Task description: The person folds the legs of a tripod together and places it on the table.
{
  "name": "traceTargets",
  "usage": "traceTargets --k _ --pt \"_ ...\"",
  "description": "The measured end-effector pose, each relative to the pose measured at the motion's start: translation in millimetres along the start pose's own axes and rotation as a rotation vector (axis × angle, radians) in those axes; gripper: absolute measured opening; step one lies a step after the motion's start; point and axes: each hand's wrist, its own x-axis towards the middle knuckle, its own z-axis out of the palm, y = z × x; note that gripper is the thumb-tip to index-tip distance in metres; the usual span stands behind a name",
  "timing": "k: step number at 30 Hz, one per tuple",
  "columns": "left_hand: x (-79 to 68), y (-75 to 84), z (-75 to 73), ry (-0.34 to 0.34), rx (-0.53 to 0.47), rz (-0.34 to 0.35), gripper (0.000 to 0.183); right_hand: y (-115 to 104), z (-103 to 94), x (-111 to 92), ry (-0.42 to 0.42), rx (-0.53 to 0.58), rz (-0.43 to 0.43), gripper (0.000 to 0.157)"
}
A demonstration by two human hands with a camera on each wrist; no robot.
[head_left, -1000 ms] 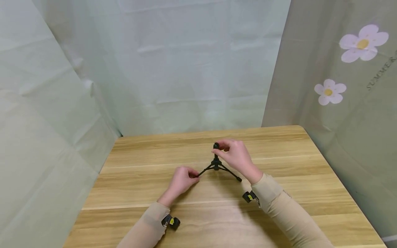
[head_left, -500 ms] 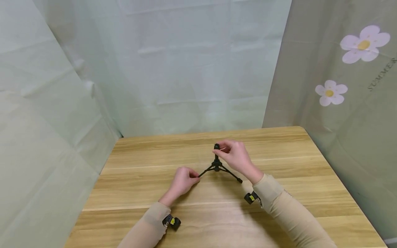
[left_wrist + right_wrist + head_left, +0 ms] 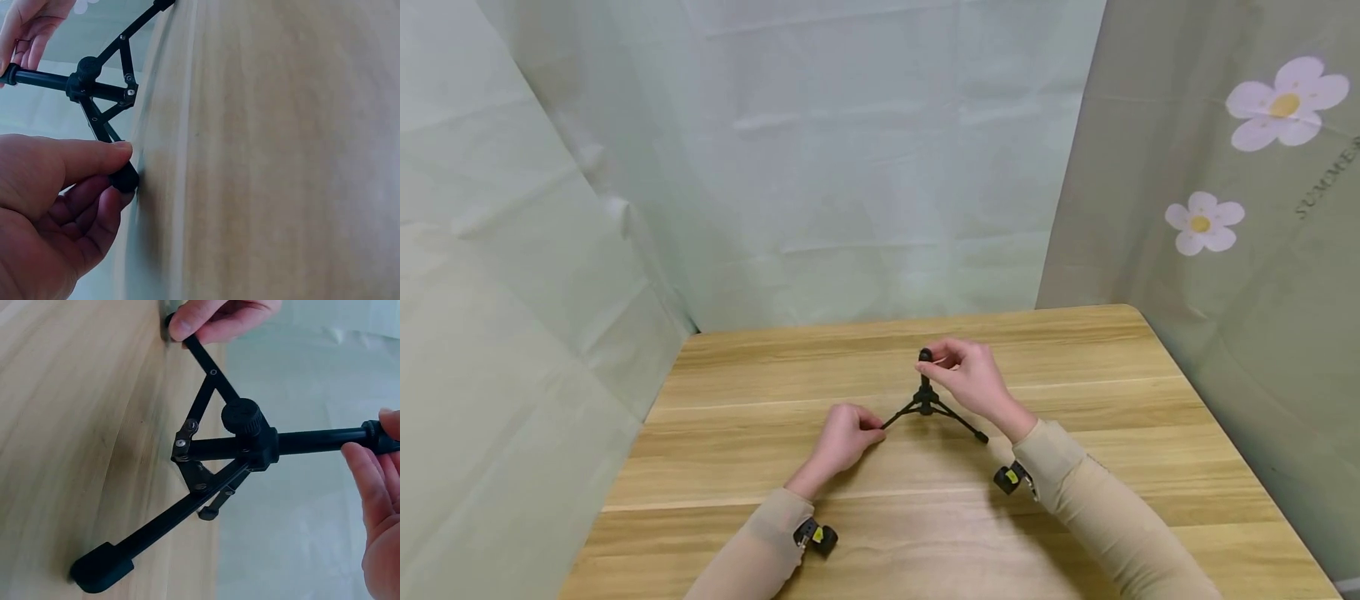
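Observation:
A small black tripod stands upright on the wooden table, its legs spread. Near its foot, my left hand pinches the left leg between thumb and fingers; the left wrist view shows the thumb along that leg's rubber end. My right hand grips the top of the centre post, which runs into the fingers in the right wrist view. A round knob sits on the hub where the legs join. The right leg's rubber foot touches the tabletop, with no hand on it.
The wooden table spreads around the tripod. Pale cloth hangs behind and at the left; cloth with printed flowers hangs at the right. Each wrist carries a small black camera.
Both hands keep their hold on the tripod. Hands and tripod sit very slightly further right in the head view, as does the background.

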Motion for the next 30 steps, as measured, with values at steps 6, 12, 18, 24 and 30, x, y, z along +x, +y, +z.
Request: traceTargets --k 6,12,18,24,30 --pt "-0.7 -1.3 -0.7 -0.002 -0.014 0.001 0.004 1.3 3.1 0.3 0.010 0.022 0.006 0.012" --pt "-0.4 -3.3 -2.5 -0.006 -0.022 0.029 0.004 3.1 5.9 0.1 0.024 0.048 0.012 0.011" --pt "1.6 -4.8 -2.1 -0.021 -0.028 0.059 0.004 5.4 5.6 -0.3 0.034 0.073 0.008 0.009" --pt "2.2 -3.1 -1.2 -0.012 -0.037 0.057 0.005 6.8 5.2 -0.4 0.040 0.089 0.015 0.009" --pt "1.6 -3.7 -0.4 -0.002 -0.045 0.067 0.006 6.4 6.2 -1.6 0.039 0.096 0.017 0.009"
